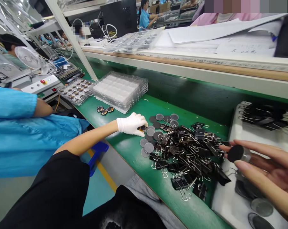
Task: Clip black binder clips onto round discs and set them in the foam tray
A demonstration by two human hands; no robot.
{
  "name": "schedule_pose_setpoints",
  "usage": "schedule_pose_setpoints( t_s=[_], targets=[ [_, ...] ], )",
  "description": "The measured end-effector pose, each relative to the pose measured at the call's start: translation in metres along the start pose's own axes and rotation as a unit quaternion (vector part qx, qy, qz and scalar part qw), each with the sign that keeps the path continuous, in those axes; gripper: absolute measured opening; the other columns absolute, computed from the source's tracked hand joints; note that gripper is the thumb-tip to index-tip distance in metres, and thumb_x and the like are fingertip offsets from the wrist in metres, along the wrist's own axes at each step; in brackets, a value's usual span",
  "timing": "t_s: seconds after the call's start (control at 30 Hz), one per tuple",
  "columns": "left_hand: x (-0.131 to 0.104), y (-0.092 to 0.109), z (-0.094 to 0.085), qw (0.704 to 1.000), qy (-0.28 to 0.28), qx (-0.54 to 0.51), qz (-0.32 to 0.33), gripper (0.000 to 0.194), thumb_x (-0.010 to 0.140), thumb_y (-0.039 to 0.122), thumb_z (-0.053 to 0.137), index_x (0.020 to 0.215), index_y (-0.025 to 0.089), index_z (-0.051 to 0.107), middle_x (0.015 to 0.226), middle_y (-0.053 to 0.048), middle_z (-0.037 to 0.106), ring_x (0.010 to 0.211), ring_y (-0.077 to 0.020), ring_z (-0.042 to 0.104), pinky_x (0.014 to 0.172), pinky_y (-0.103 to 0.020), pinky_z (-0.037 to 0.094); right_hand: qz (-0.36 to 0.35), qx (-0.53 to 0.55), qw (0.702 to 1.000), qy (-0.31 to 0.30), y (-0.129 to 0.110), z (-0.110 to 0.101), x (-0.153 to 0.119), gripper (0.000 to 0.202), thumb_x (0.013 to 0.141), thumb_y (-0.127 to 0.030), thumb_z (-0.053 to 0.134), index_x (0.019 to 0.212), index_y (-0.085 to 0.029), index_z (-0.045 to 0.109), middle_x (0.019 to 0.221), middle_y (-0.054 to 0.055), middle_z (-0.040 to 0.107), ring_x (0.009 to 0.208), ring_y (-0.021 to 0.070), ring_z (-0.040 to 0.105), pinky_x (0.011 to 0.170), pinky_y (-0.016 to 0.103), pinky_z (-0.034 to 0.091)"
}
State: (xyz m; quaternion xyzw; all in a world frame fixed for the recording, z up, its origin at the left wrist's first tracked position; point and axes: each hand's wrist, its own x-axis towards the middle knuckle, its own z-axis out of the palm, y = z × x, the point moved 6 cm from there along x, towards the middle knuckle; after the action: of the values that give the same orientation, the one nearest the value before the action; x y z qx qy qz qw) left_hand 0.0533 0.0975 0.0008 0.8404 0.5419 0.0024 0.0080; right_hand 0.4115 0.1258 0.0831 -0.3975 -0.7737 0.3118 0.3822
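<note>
My left hand (132, 124), in a white glove, is closed around a small round part (142, 128) with a dark rim and orange-brown inside, low over the green bench. Close by its fingertips lie several grey and black round discs (149, 147). Bare, my right hand (268, 168) pinches a black disc (235, 153) together with a translucent round piece (247, 155) at the right. A heap of black binder clips (189, 152) with silver handles spreads between the two hands. Three similar round parts (104, 111) sit on the bench beyond my left forearm.
Stacked clear plastic trays (120, 89) stand at the back, beside a tray of round parts (76, 90). A white foam box (226, 190) at the right holds clips and discs. A shelf edge (182, 65) overhangs the bench. A person in blue (12, 127) is at the left.
</note>
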Motion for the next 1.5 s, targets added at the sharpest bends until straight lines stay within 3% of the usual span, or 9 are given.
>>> schedule_pose_setpoints(
  t_s=[0.23,0.33,0.47,0.67,0.83,1.1,1.3,1.4,1.5],
  targets=[
    [0.011,-0.006,-0.007,0.994,0.026,-0.102,-0.030,0.016,0.092,0.032,0.066,0.103,0.021,0.069,0.104,-0.005,0.070,0.081,-0.0152,0.066,0.073,-0.026,0.046,0.002,0.041,0.999,-0.016,-0.016,-0.005,0.002,0.029,0.081,-0.043,0.079,0.110,-0.042,0.075,0.096,0.004,0.074,0.062,0.0197,0.069,0.058,0.035,0.066],
    [0.018,0.003,-0.026,0.985,0.114,-0.115,-0.055,0.022,0.095,0.030,0.059,0.112,0.019,0.069,0.107,-0.007,0.073,0.092,-0.0164,0.069,0.083,-0.027,0.050,0.008,0.100,0.995,-0.029,-0.020,0.002,0.002,0.028,0.083,-0.040,0.078,0.110,-0.036,0.075,0.098,0.004,0.070,0.061,0.0139,0.065,0.055,0.029,0.064],
    [0.038,0.026,-0.067,0.873,0.311,-0.337,-0.166,0.031,0.093,0.040,0.061,0.111,0.017,0.071,0.097,-0.006,0.075,0.075,-0.0138,0.068,0.070,-0.025,0.054,-0.023,0.152,0.987,-0.042,-0.033,0.017,0.009,0.030,0.087,-0.031,0.075,0.117,-0.031,0.074,0.107,0.006,0.063,0.077,0.0143,0.067,0.068,0.029,0.065],
    [0.104,0.112,-0.103,0.786,0.185,-0.587,-0.054,0.040,0.094,0.041,0.061,0.126,0.019,0.067,0.102,-0.006,0.072,0.059,-0.0076,0.061,0.056,-0.021,0.050,-0.073,0.110,0.990,0.055,-0.048,0.010,0.023,0.037,0.089,-0.026,0.073,0.126,-0.029,0.067,0.116,0.007,0.065,0.084,0.0180,0.070,0.070,0.036,0.066],
    [0.118,0.140,-0.104,0.756,0.092,-0.648,0.012,0.045,0.102,0.045,0.048,0.137,0.020,0.060,0.084,-0.004,0.070,0.065,-0.0110,0.062,0.061,-0.023,0.051,-0.166,-0.115,0.966,0.160,-0.052,-0.006,0.025,0.029,0.091,-0.023,0.071,0.118,-0.033,0.072,0.108,0.008,0.067,0.072,0.0187,0.063,0.063,0.040,0.061],
    [0.122,0.142,-0.105,0.843,0.097,-0.529,0.024,0.043,0.097,0.024,0.052,0.140,0.027,0.057,0.123,-0.003,0.070,0.097,-0.0169,0.069,0.080,-0.026,0.057,-0.109,-0.025,0.989,0.095,-0.034,0.003,0.034,0.046,0.082,-0.037,0.083,0.126,-0.034,0.069,0.122,0.009,0.057,0.075,0.0161,0.060,0.063,0.037,0.060],
    [0.114,0.127,-0.112,0.893,0.143,-0.427,0.028,0.048,0.098,0.038,0.056,0.144,0.027,0.053,0.084,0.001,0.070,0.069,-0.0149,0.063,0.064,-0.026,0.049,0.066,0.147,0.987,0.023,-0.014,0.011,0.041,0.023,0.086,-0.036,0.076,0.107,-0.025,0.073,0.102,0.006,0.072,0.082,0.0182,0.068,0.070,0.033,0.064],
    [0.114,0.122,-0.109,0.952,0.147,-0.267,0.024,0.036,0.095,0.054,0.057,0.110,0.023,0.071,0.065,0.002,0.062,0.060,-0.0160,0.058,0.059,-0.028,0.040,0.099,0.192,0.976,0.040,-0.007,0.003,0.044,0.021,0.083,-0.037,0.079,0.099,-0.024,0.073,0.093,0.004,0.073,0.076,0.0168,0.068,0.069,0.032,0.063],
    [0.119,0.123,-0.095,0.984,0.163,-0.079,-0.007,0.057,0.085,0.071,0.060,0.063,0.018,0.062,0.049,-0.001,0.044,0.051,-0.0196,0.052,0.056,-0.029,0.031,0.102,0.197,0.971,0.086,-0.002,-0.011,0.045,0.014,0.087,-0.035,0.074,0.096,-0.025,0.071,0.091,0.002,0.070,0.073,0.0152,0.066,0.065,0.029,0.059]
  ],
)
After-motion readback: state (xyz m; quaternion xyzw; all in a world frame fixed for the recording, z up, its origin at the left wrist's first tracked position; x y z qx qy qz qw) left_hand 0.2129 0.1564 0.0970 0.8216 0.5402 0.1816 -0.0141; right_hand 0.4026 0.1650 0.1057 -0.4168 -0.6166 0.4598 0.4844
